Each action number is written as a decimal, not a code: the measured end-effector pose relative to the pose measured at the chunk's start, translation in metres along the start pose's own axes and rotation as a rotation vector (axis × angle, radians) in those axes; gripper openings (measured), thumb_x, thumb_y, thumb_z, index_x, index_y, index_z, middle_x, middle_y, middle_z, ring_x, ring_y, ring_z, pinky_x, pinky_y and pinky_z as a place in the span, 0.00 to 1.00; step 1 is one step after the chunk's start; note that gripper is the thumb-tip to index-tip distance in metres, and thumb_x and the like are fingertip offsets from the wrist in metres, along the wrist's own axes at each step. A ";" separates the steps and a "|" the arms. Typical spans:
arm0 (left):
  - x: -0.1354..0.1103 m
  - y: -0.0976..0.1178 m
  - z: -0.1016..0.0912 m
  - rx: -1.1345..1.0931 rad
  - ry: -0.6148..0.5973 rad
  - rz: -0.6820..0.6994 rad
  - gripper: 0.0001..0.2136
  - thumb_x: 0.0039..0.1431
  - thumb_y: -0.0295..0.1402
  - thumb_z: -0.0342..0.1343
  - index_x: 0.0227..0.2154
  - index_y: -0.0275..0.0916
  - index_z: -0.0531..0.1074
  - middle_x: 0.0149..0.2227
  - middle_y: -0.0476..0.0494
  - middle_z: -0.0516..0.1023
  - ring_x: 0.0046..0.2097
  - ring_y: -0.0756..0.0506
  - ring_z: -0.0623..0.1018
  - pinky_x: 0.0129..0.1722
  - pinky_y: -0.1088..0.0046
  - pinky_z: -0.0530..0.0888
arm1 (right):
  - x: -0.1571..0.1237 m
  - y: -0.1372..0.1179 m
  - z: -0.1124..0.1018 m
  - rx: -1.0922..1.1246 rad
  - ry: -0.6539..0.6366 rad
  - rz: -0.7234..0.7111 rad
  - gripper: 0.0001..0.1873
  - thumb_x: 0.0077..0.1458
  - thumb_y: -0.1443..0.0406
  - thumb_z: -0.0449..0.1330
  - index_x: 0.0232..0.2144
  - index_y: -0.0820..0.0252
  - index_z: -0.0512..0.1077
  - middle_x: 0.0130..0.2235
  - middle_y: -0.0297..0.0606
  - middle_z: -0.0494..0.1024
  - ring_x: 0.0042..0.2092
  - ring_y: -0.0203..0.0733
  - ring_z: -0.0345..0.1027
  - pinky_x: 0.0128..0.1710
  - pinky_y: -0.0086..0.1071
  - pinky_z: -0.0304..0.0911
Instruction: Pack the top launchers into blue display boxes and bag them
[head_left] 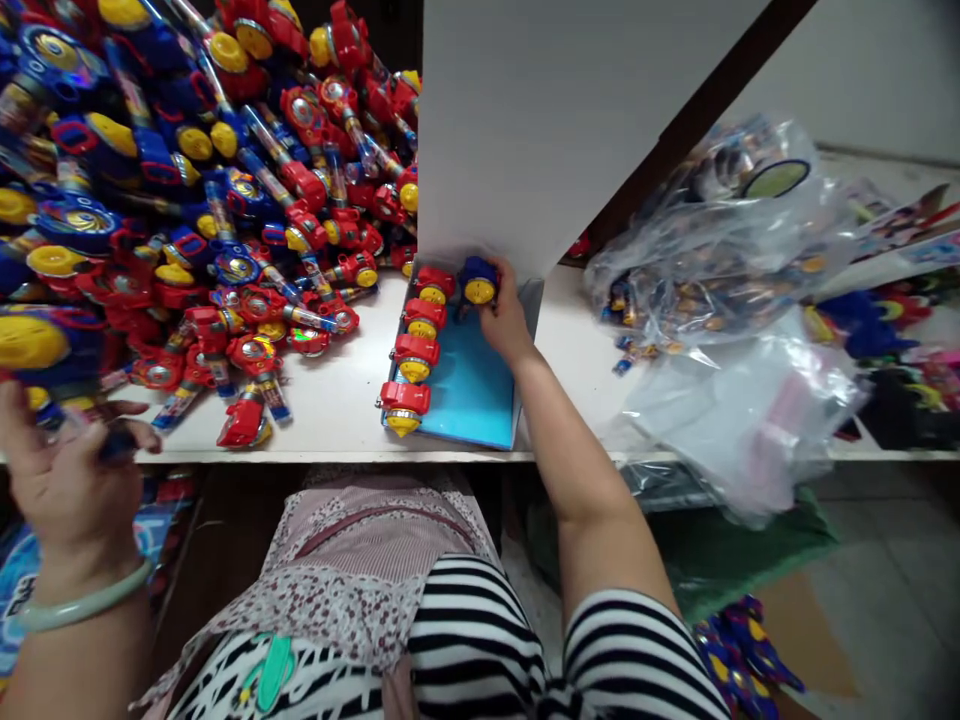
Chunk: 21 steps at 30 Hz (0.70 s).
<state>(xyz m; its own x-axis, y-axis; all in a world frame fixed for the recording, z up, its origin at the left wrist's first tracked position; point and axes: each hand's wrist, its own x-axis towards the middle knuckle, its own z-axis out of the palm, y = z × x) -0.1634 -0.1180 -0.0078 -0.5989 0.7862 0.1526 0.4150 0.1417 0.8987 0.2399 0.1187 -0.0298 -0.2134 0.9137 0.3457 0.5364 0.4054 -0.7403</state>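
Observation:
My right hand reaches into a blue box on the white table and is closed on a blue toy with a yellow wheel at the box's far end. Several red toys with yellow wheels stand in a row along the box's left side. The box's white lid stands up behind it. My left hand, with a pale green bangle on the wrist, hovers at the table's front left edge, fingers curled round a dark blue toy.
A big heap of red, blue and yellow toys covers the table's left half. Clear plastic bags with more toys lie at the right. More blue toys lie on the floor at the lower right.

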 end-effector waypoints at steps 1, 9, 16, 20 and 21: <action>0.002 0.011 0.014 -0.141 0.041 0.013 0.30 0.43 0.40 0.54 0.44 0.93 0.63 0.41 0.86 0.75 0.30 0.48 0.66 0.27 0.69 0.67 | -0.002 0.000 -0.003 -0.015 -0.028 -0.012 0.38 0.49 0.72 0.50 0.64 0.60 0.54 0.66 0.44 0.64 0.67 0.46 0.59 0.70 0.45 0.57; 0.031 0.058 0.124 -0.755 -0.332 -0.084 0.09 0.38 0.33 0.64 0.26 0.45 0.73 0.23 0.53 0.70 0.22 0.52 0.62 0.16 0.76 0.53 | -0.002 0.003 -0.005 -0.042 0.044 0.074 0.38 0.54 0.70 0.49 0.67 0.61 0.48 0.69 0.44 0.59 0.66 0.44 0.60 0.66 0.43 0.63; 0.044 0.091 0.179 -0.805 -0.554 0.069 0.16 0.48 0.40 0.69 0.34 0.42 0.69 0.21 0.55 0.67 0.19 0.55 0.60 0.14 0.79 0.54 | 0.000 0.010 -0.009 -0.097 -0.095 0.039 0.39 0.51 0.73 0.52 0.65 0.60 0.54 0.68 0.41 0.64 0.68 0.45 0.59 0.70 0.46 0.56; 0.048 0.090 0.198 -0.794 -0.706 0.095 0.20 0.49 0.47 0.69 0.35 0.42 0.68 0.22 0.55 0.67 0.19 0.55 0.62 0.14 0.80 0.56 | -0.004 0.013 -0.006 -0.072 -0.209 0.080 0.37 0.54 0.71 0.54 0.66 0.64 0.55 0.67 0.45 0.64 0.68 0.46 0.59 0.72 0.45 0.53; 0.048 0.091 0.203 -0.789 -0.749 0.101 0.20 0.50 0.48 0.69 0.35 0.42 0.68 0.22 0.55 0.67 0.19 0.55 0.62 0.14 0.80 0.56 | -0.005 0.010 -0.010 -0.073 -0.237 0.082 0.38 0.54 0.69 0.58 0.67 0.64 0.55 0.67 0.47 0.64 0.68 0.49 0.58 0.72 0.46 0.53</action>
<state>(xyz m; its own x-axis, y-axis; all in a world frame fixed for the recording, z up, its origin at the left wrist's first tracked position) -0.0153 0.0549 -0.0022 0.0929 0.9771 0.1916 -0.2771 -0.1595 0.9475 0.2548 0.1179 -0.0327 -0.3475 0.9279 0.1350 0.6155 0.3344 -0.7137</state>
